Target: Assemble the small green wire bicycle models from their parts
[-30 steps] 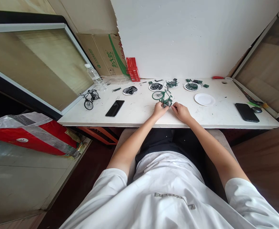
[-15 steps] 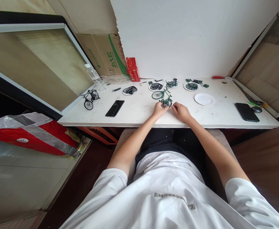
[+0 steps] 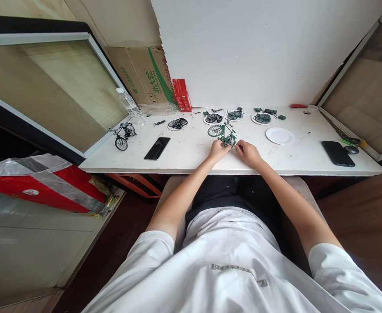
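Observation:
A green model bicycle stands on the white table, one wheel towards me and the other farther off to the left. My left hand is closed on its near end, around the near wheel. Close by on the right, my right hand has its thumb and fingers pinched together at the edge of that wheel. Whatever sits between those fingertips is too small to make out. Beyond the bicycle, paper plates hold dark parts and green parts.
A black model bicycle stands at the left, near a plastic bottle. A phone lies left of my hands. To the right are a white plate, a black phone and pliers. A red box stands at the back.

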